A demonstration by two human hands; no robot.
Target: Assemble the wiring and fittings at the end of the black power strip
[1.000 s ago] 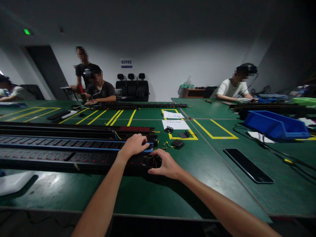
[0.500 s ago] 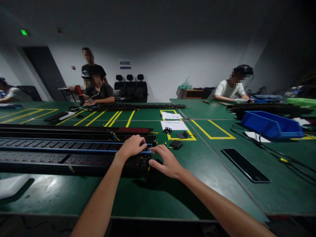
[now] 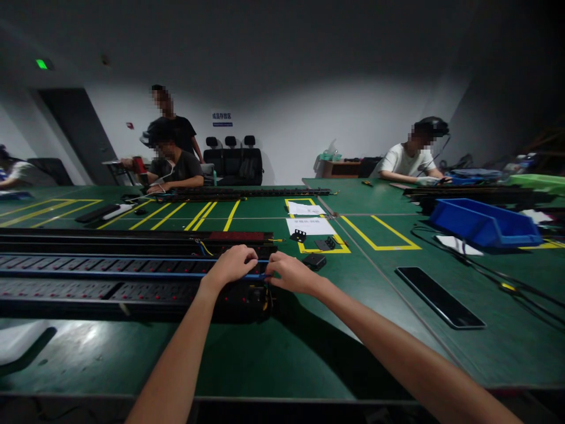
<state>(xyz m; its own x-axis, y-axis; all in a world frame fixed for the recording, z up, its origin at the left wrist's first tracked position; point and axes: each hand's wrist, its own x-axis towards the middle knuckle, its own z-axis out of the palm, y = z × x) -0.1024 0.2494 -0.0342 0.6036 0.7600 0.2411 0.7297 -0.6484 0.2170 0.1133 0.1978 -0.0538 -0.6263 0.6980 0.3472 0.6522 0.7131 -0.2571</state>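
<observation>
So the table's a big green-topped thing (image 3: 379,277) marked out with yellow lines (image 3: 397,247). Long black socket strips (image 3: 154,288) lie side by side across the left, with a small black box (image 3: 314,261) just past their ends. There's also a printed sheet (image 3: 309,227), a blue plastic bin (image 3: 481,227) over right, and a smartphone (image 3: 441,297) (screen's dark, btw).

A pale wall (image 3: 286,112) spans the middle of the frame, sinking into deep shade along the top edge. At upper left a small green light (image 3: 41,64) glows above 1 dark grey door (image 3: 70,132), with a small red box (image 3: 129,125) further right. Left of centre, a notice (image 3: 222,119) hangs above 3 black seats (image 3: 229,161) with headrests. Right of centre stands a brown cabinet (image 3: 336,171). Light glints off the green table (image 3: 247,368) at lower left.
</observation>
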